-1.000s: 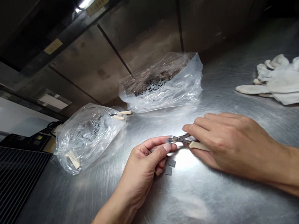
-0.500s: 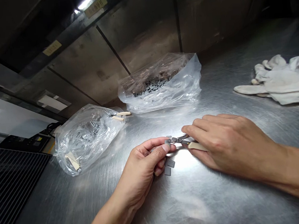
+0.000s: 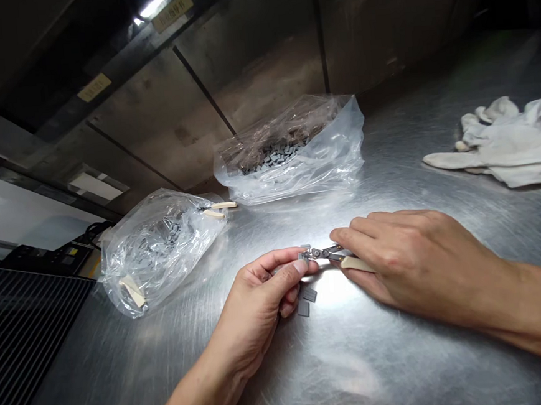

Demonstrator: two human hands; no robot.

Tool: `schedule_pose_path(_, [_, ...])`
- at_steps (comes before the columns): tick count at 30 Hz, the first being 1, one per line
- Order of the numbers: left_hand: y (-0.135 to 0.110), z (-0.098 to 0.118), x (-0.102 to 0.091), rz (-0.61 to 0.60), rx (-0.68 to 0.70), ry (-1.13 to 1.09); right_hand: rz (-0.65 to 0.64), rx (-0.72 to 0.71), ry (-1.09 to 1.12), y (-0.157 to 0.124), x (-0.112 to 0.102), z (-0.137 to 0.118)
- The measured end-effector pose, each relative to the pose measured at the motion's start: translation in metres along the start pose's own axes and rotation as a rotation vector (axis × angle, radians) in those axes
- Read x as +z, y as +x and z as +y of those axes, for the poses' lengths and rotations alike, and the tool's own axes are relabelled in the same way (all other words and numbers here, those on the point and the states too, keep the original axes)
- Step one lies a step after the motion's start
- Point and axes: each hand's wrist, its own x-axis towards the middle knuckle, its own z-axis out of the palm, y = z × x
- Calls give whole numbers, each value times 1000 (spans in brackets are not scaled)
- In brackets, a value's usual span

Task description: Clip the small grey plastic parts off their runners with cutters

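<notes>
Between the thumb and fingers of my left hand point(image 3: 270, 290) is a small grey ribbed piece point(image 3: 303, 257), partly covered by the fingertips. My right hand point(image 3: 410, 260) is closed round the cream handles of a pair of nippers point(image 3: 357, 263). Their jaws meet the grey piece at my left fingertips; whether they bite into it is too small to tell. Two loose grey pieces, one flat tile point(image 3: 310, 295) and another tile point(image 3: 304, 308), lie on the metal table point(image 3: 358, 370) just below my left fingers.
At the back stands a clear plastic bag point(image 3: 291, 176) of many grey pieces. Left of it lies a second bag point(image 3: 157, 255) with similar pieces; another cream-handled tool point(image 3: 221, 206) rests at its edge. White gloves point(image 3: 514, 146) lie at the right. A metal wall point(image 3: 260, 66) rises behind.
My right hand has shifted very slightly, with the nippers still in it. Otherwise both hands and the pieces look the same.
</notes>
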Motion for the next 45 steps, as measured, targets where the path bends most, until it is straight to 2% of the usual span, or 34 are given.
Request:
schedule_pose_path(10, [0,-2,-1,5,7,-31,-49,0,46,-1,-1,-1])
schedule_pose_path(21, [1,-2,-4,-21,-1,-100,-31,116,62,1,3,12])
schedule_pose_path(33, [4,-2,-8,-70,-30,-162,-65,115,118,-2,3,10])
schedule_pose_path(45, [7,1,-13,-122,-46,-235,-31,90,135,-1,5,7])
